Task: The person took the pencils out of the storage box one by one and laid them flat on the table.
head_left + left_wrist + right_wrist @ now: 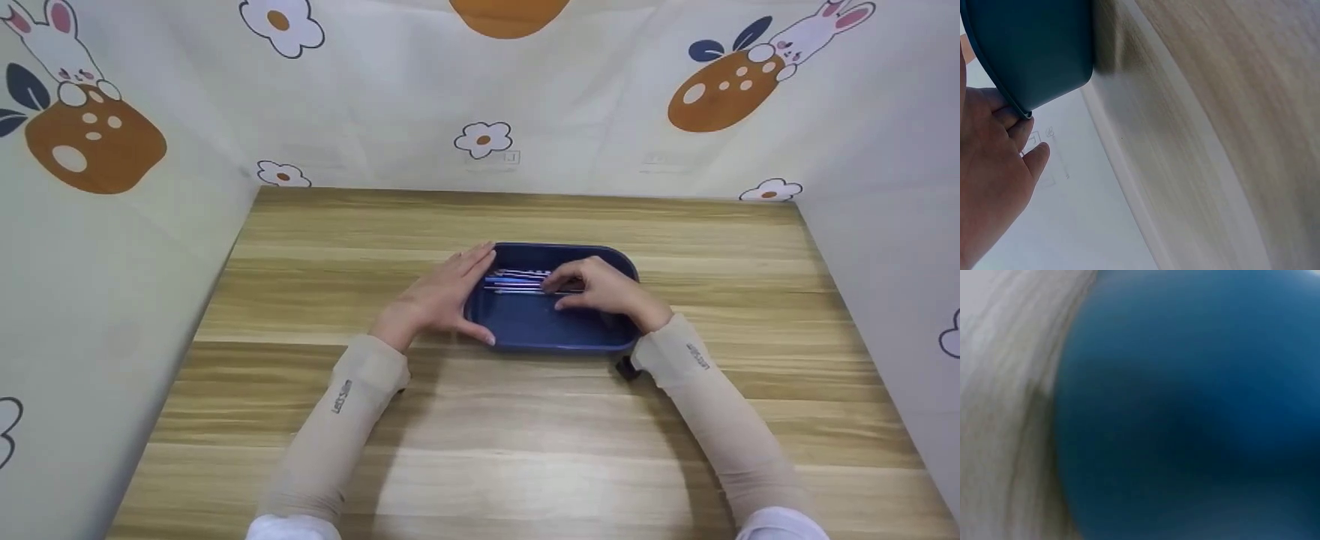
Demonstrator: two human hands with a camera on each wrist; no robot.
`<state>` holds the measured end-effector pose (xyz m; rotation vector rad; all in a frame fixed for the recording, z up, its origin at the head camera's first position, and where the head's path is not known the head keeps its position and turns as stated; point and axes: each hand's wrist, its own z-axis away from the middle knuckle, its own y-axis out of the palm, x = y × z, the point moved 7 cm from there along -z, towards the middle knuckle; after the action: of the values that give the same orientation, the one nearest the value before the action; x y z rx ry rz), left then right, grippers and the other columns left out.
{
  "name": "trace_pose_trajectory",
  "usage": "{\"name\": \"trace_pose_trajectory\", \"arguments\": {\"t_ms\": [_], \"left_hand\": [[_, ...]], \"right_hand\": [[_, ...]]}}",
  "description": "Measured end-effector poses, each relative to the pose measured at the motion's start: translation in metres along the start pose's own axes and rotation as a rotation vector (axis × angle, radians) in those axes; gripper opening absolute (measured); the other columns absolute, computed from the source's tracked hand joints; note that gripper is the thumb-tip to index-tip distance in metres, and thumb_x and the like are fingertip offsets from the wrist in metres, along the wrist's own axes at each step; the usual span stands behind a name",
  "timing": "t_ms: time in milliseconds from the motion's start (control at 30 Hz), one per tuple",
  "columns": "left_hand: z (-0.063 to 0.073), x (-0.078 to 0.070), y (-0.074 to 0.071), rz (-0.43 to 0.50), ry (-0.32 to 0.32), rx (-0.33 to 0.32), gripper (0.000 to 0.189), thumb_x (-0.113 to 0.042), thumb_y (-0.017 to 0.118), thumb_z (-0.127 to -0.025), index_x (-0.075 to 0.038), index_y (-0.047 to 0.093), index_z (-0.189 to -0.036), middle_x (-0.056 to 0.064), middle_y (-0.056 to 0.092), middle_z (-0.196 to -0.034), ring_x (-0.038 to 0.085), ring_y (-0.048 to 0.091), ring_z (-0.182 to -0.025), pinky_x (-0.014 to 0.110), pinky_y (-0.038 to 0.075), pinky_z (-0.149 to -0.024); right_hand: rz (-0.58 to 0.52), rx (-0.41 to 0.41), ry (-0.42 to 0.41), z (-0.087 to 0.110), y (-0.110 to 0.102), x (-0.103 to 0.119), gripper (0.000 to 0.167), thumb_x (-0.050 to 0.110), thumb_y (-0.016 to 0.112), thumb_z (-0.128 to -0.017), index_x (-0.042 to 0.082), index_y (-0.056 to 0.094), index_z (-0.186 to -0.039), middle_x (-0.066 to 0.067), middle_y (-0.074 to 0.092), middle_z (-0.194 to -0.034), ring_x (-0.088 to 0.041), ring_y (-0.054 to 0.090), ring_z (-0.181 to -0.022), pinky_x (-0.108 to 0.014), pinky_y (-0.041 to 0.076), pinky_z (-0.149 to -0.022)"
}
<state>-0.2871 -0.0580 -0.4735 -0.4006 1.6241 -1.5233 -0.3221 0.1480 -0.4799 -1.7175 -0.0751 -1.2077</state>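
A dark blue rectangular plastic tub [551, 345] with rounded corners stands on the wooden table. Several slim pencils [517, 282], shiny in blue, purple and white, lie side by side along its far half. My left hand [439, 296] grips the tub's left end, thumb at the near corner and fingers at the far corner; in the left wrist view its fingertips lie at the rim. Inside the tub, my right hand [600, 285] has its bent fingertips at the pencils, its thumb apart from them. The right wrist view is filled by the blurred tub wall [1185, 382].
A wood-grain table [517, 450] lies under the tub. Light curtains [405, 112] printed with rabbits, oranges and flowers enclose its back and sides. A small black object [627, 367] sits by the right wrist. Beige sleeves [720, 412] cover both forearms.
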Motion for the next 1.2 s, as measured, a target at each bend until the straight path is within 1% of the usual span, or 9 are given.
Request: {"name": "trace_pose_trajectory", "arguments": {"t_ms": [267,500,633,767,1033,1200], "left_hand": [[0.0013,-0.0002,-0.0006,0.006,0.001,-0.004,0.136,-0.077,0.074,-0.066,-0.008,0.007,-0.161,0.006,0.0,-0.17,0.02,0.004,-0.158,0.039,0.007,-0.13],[0.0015,-0.0002,-0.0007,0.001,0.009,-0.013,0.136,-0.078,0.073,-0.065,-0.007,0.008,-0.161,0.007,0.001,-0.17,0.02,0.005,-0.158,0.038,0.008,-0.13],[0.0021,-0.001,-0.0001,0.016,0.003,-0.011,0.134,-0.074,0.077,-0.066,-0.007,0.009,-0.161,0.006,0.0,-0.17,0.02,0.005,-0.158,0.038,0.007,-0.13],[0.0023,-0.0018,0.0004,0.029,0.008,-0.014,0.133,-0.069,0.08,-0.067,-0.006,0.01,-0.161,0.006,0.0,-0.17,0.021,0.004,-0.158,0.038,0.007,-0.13],[0.0012,-0.0011,0.0,0.028,0.003,-0.013,0.133,-0.072,0.078,-0.067,-0.006,0.009,-0.161,0.005,0.0,-0.17,0.02,0.005,-0.158,0.038,0.007,-0.13],[0.0011,-0.0012,-0.0005,0.034,0.005,-0.013,0.133,-0.071,0.078,-0.067,-0.006,0.009,-0.161,0.005,0.0,-0.17,0.021,0.004,-0.158,0.038,0.007,-0.13]], "right_hand": [[0.003,0.0,0.019,-0.0006,0.001,-0.0023,0.032,0.006,0.08,-0.082,0.001,0.073,-0.112,-0.014,0.075,-0.111,-0.029,0.073,-0.104,-0.04,0.06,-0.092],[0.055,-0.006,0.002,-0.0008,0.002,-0.0006,0.03,0.007,0.08,-0.083,0.003,0.074,-0.111,-0.01,0.076,-0.109,-0.025,0.073,-0.102,-0.038,0.06,-0.092],[0.073,-0.006,-0.005,-0.0006,0.0025,0.001,0.031,0.008,0.079,-0.083,0.004,0.073,-0.114,-0.009,0.076,-0.112,-0.023,0.072,-0.105,-0.037,0.059,-0.094],[0.09,-0.016,-0.025,-0.0008,0.0026,0.0019,0.03,0.008,0.078,-0.085,0.002,0.073,-0.114,-0.011,0.075,-0.112,-0.025,0.072,-0.106,-0.038,0.059,-0.093],[0.095,-0.018,-0.014,-0.0007,0.0031,-0.0006,0.029,0.008,0.078,-0.085,0.004,0.073,-0.113,-0.01,0.076,-0.111,-0.024,0.072,-0.103,-0.038,0.06,-0.092],[0.112,0.004,0.001,-0.0003,0.0044,-0.0011,0.03,0.008,0.078,-0.085,0.004,0.073,-0.114,-0.01,0.075,-0.112,-0.024,0.072,-0.102,-0.038,0.06,-0.09]]}}
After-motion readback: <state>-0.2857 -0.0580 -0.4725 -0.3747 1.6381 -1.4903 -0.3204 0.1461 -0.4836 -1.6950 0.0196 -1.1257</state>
